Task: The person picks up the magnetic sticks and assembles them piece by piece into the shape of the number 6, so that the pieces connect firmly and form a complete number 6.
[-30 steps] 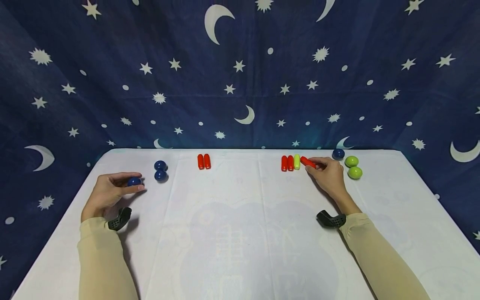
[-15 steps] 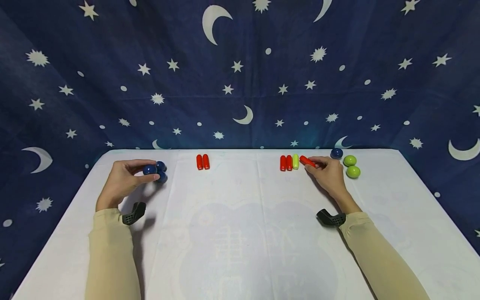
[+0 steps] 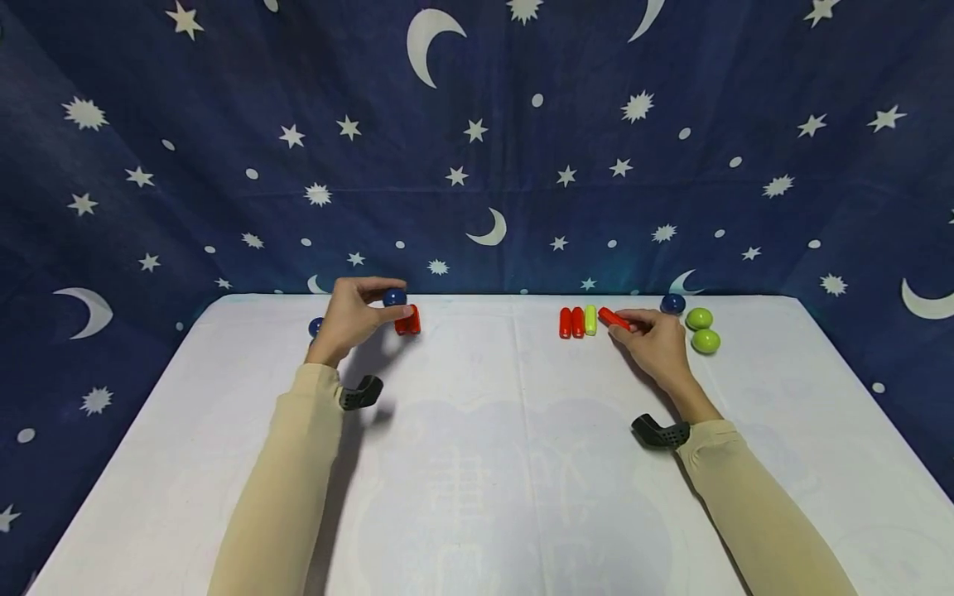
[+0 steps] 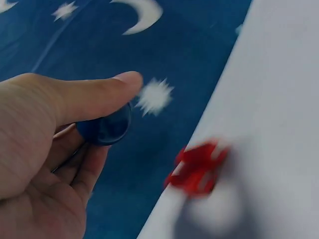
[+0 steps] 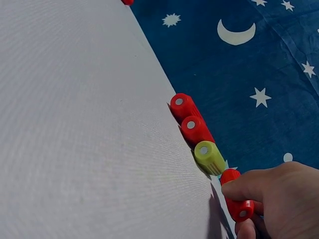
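My left hand [image 3: 352, 319] pinches a glossy blue ball [image 4: 103, 127] between thumb and fingers, raised near the table's back edge. Just beyond and below it lie two short red rods [image 3: 408, 321], partly covered by the thumb in the head view and blurred in the left wrist view. My right hand [image 3: 657, 348] pinches another red rod [image 5: 238, 204], tilted, with a silver disc in its end. To its left a yellow-green rod [image 5: 210, 158] and two red rods [image 5: 192, 124] lie side by side.
One blue ball [image 3: 315, 326] shows behind my left wrist; its neighbour is hidden. Right of my right hand sit a blue ball [image 3: 672, 303] and two green balls [image 3: 705, 340]. A dark blue star-patterned cloth [image 3: 477, 174] rises behind the white table [image 3: 477, 463].
My left hand has carried the blue ball to the right and back, past the two blue balls, to over the left pair of red rods. My right hand stays put.
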